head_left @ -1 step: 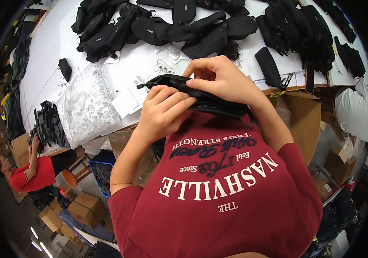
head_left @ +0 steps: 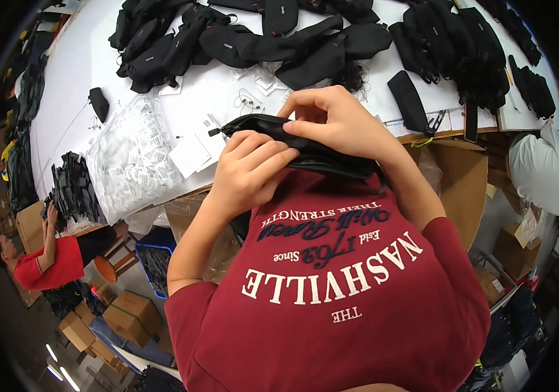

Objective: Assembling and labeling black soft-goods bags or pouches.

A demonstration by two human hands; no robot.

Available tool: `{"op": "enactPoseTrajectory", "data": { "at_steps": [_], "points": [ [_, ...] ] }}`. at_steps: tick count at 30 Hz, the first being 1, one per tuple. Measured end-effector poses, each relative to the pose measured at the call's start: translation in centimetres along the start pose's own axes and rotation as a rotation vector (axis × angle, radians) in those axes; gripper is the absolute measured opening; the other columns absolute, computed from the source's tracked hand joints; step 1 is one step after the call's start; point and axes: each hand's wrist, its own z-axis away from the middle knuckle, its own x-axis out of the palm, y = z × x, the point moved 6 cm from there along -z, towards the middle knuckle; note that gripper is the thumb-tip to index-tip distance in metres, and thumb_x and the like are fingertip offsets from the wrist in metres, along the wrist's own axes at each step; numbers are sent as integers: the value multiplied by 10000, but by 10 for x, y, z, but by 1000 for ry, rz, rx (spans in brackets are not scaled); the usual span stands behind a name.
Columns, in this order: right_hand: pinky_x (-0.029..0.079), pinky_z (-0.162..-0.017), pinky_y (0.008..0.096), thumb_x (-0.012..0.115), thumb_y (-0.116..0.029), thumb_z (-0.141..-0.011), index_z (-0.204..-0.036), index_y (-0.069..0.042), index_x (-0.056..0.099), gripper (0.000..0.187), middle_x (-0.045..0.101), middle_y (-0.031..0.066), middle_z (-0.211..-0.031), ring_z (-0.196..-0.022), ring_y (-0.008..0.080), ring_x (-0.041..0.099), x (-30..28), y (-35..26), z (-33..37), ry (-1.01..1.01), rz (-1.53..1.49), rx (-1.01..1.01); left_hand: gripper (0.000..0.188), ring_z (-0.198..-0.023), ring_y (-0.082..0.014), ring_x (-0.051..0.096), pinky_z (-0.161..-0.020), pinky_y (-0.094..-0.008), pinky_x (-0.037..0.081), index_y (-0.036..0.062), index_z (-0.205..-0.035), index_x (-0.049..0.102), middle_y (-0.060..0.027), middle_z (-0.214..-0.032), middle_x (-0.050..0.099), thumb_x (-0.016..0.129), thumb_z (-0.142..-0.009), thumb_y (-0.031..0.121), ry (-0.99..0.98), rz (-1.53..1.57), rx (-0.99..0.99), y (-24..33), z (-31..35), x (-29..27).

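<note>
A black fabric pouch (head_left: pixel 335 160) is held in front of my chest at the table's near edge, its zipper end pointing left. My left hand (head_left: pixel 248 171) is closed on the zipper side, fingers curled over the upper edge. From the right, my right hand (head_left: pixel 337 121) grips the far rim, thumb on top and the other fingers bent behind. The inside of the pouch and the fingertips behind it are hidden. White paper cards (head_left: pixel 190 155) lie just beyond my left hand, and some thin black strings (head_left: pixel 247 102) rest farther back.
Black pouches (head_left: pixel 247 47) are heaped along the far table, with another pile (head_left: pixel 453 49) at right. A clear bag of white labels (head_left: pixel 134 163) sits left, beside stacked black pieces (head_left: pixel 75 189). A person in red (head_left: pixel 47 264) works at far left. An open cardboard box (head_left: pixel 462 183) stands right.
</note>
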Motion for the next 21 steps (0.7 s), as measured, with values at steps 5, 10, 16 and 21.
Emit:
{"op": "enactPoseTrajectory", "data": {
  "at_steps": [5, 10, 16, 21],
  "points": [
    [372, -520, 202, 643, -106, -818, -898, 7, 625, 140, 533, -16, -615, -572, 33, 456, 8, 4, 8, 1, -34, -1, 265, -814, -192, 572, -786, -322, 415, 66, -879, 630, -7, -851, 620, 695, -622, 62, -12, 37, -69, 9, 6, 3],
    [401, -584, 196, 632, -111, -836, -906, 11, 629, 141, 561, -20, -674, -628, 28, 488, 16, 21, 5, -68, -133, 75, 269, -800, -196, 567, -774, -323, 400, 82, -847, 625, -10, -832, 615, 714, -596, 42, 8, 99, -155, 6, 11, 4],
    [441, -774, 215, 498, -252, -955, -1021, -1, 614, 284, 612, 21, -802, -791, 75, 573, 1, 55, 14, -156, -378, 177, 267, -734, -202, 573, -735, -306, 391, 69, -831, 634, -14, -760, 620, 715, -580, 31, 94, 117, -217, -2, 22, -1],
    [457, -866, 275, 685, -254, -803, -1216, -54, 538, 482, 615, 65, -1044, -953, 122, 561, -26, 61, 80, -462, -257, 315, 146, -675, -218, 561, -681, -308, 409, 43, -792, 619, -51, -742, 622, 718, -688, 65, -13, 182, -393, -21, 35, -8]
  ]
}}
